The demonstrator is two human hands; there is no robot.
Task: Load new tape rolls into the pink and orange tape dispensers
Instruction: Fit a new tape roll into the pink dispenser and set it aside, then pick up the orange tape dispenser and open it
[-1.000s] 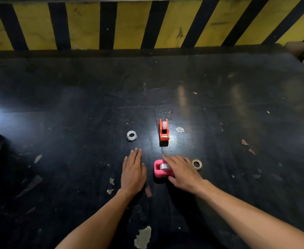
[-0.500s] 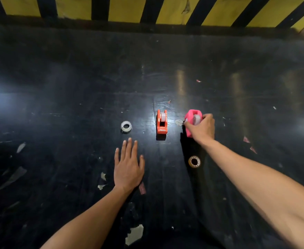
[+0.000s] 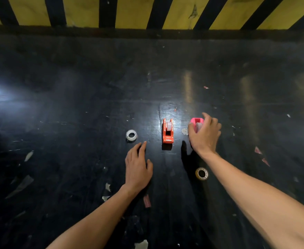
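Since earlier, my right hand point(image 3: 204, 134) is carrying the pink dispenser point(image 3: 196, 120), fingers closed around it, beside the orange dispenser point(image 3: 168, 131) on the worktop point(image 3: 75, 105); I am placing it, releasing next. My left hand point(image 3: 137, 168) is resting flat, holding nothing.

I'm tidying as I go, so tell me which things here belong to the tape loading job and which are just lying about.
For the job: pink dispenser in right hand; orange dispenser; white roll; yellowish roll.

Lying about: paper scraps; reddish bits; left hand resting flat, holding nothing.
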